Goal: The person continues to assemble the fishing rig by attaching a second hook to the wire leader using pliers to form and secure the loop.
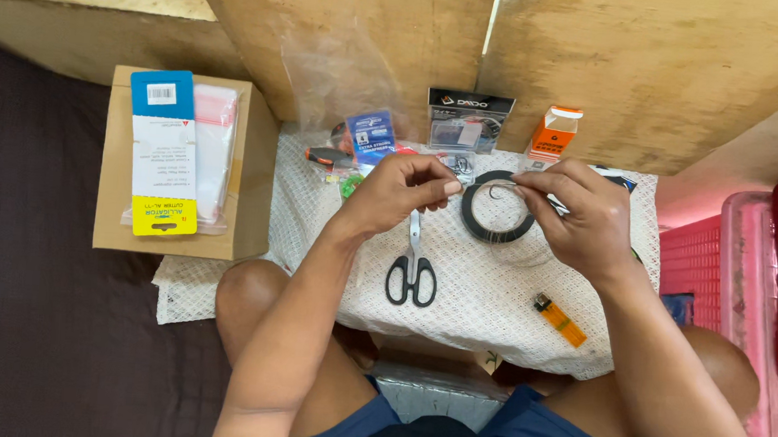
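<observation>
Here: left hand [404,192] pinched shut on something too small to tell; right hand [578,217] grips the black ring [497,213], far centre of the white cloth [483,296]. Scissors [412,260] near, lighter [560,319] right.

wall: plywood boards [597,60] | floor: dark mat [32,314] | right: pink crates [746,267]
</observation>
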